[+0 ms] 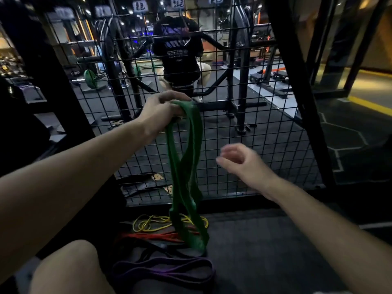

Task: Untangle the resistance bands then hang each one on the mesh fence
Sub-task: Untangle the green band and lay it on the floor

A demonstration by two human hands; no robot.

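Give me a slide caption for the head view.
Left hand lifts green band before mesh fence; others below.

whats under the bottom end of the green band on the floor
The green band, held up by the left hand, hangs over the yellow band and red band. Where they cross beneath it is covered.
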